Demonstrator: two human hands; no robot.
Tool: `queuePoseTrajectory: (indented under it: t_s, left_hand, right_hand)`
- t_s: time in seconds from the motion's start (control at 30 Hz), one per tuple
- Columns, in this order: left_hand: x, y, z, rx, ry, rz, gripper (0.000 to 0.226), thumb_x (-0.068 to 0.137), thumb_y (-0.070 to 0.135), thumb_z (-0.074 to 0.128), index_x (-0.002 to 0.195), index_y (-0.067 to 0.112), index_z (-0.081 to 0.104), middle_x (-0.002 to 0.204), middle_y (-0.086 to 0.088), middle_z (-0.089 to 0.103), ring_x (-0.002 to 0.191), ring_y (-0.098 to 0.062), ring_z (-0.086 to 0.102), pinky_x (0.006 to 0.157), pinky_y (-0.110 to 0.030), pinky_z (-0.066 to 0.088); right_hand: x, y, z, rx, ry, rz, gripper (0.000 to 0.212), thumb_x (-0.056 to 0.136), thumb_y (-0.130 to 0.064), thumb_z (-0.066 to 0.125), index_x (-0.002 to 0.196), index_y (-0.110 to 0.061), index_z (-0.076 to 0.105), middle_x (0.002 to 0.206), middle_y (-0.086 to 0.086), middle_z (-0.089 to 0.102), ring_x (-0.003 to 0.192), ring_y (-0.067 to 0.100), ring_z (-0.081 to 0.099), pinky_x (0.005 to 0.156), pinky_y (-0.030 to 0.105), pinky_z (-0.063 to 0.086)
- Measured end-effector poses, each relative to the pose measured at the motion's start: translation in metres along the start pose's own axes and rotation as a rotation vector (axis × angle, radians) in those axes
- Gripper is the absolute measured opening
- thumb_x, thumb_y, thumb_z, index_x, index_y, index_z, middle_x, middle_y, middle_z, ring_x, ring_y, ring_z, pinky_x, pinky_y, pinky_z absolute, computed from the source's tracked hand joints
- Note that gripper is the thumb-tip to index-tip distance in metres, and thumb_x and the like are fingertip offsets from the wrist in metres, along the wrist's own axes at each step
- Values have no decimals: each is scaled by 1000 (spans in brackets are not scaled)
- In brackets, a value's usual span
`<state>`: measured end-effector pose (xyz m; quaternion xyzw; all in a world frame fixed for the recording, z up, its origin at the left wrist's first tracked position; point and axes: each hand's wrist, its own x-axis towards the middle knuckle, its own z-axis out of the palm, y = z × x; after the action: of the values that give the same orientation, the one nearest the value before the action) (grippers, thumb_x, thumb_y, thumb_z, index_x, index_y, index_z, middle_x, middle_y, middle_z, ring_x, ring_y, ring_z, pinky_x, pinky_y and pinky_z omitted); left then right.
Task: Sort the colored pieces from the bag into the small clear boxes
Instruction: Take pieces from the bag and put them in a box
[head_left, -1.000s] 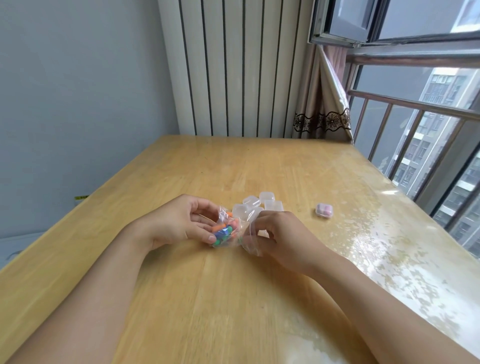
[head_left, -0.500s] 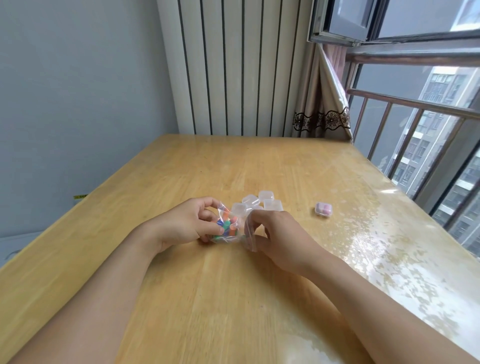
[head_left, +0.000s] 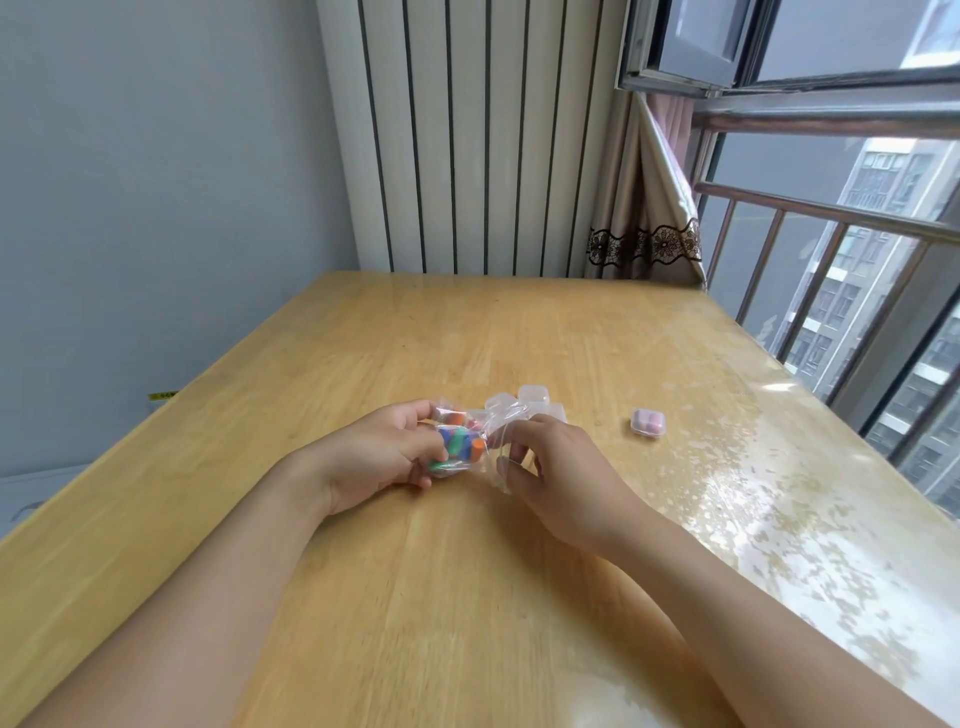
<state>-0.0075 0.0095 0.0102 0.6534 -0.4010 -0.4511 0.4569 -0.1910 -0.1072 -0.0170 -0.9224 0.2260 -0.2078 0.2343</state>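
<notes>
Left hand (head_left: 379, 457) curls its fingers round the clear bag (head_left: 462, 441) of colored pieces (head_left: 460, 444), low over the bench (head_left: 467, 597). Right hand (head_left: 556, 467) pinches the bag's other end. Behind sit empty clear boxes (head_left: 532, 397); well to the right, a box with pink pieces (head_left: 648, 422).

A pale wooden table (head_left: 363, 364) stretches ahead of the hands and under them, its right part glossy with reflected daylight. Beyond the hands, at the table's far edge, stands a white ribbed panel (head_left: 467, 135) with dark vertical grooves. A plain grey wall (head_left: 156, 182) rises to the left. To the right of the hands, a window (head_left: 857, 218) with a metal railing (head_left: 810, 208) looks onto apartment blocks. A beige curtain (head_left: 644, 208) with a dark lace band hangs beside the window.
</notes>
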Motion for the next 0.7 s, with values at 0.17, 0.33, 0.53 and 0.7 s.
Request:
queuePoseTrajectory:
  t_s: [0.17, 0.33, 0.53, 0.7]
  left_hand:
    - [2, -1, 7, 65, 56, 24, 38, 85, 34, 79, 119, 21, 67, 102, 0, 77, 83, -12, 64, 64, -25, 47]
    - [8, -4, 19, 93, 155, 41, 23, 87, 30, 77, 109, 28, 71, 102, -2, 79, 83, -9, 65, 68, -24, 44]
    - [8, -5, 15, 0, 55, 38, 22, 93, 16, 71, 115, 15, 74, 101, -2, 79, 84, -10, 69, 76, -23, 49]
    - [7, -5, 14, -68, -12, 51, 25, 94, 12, 68, 119, 14, 71, 105, -3, 77, 89, -11, 68, 70, -20, 49]
  right_hand:
    - [-1, -1, -1, 22, 15, -19, 31, 97, -16, 59, 123, -32, 65, 93, -8, 60, 68, -1, 48, 70, 26, 44]
    - [-1, -3, -1, 27, 58, -28, 20, 95, -17, 60, 95, -35, 67, 91, -10, 60, 68, -2, 49, 66, 20, 37]
    - [0, -4, -2, 46, 190, -19, 19, 89, -12, 65, 72, -20, 69, 74, -12, 64, 65, -2, 54, 63, 17, 37]
    - [1, -2, -3, 61, 166, -9, 23, 89, -20, 74, 67, -20, 67, 67, -15, 59, 67, -8, 55, 59, 11, 36]
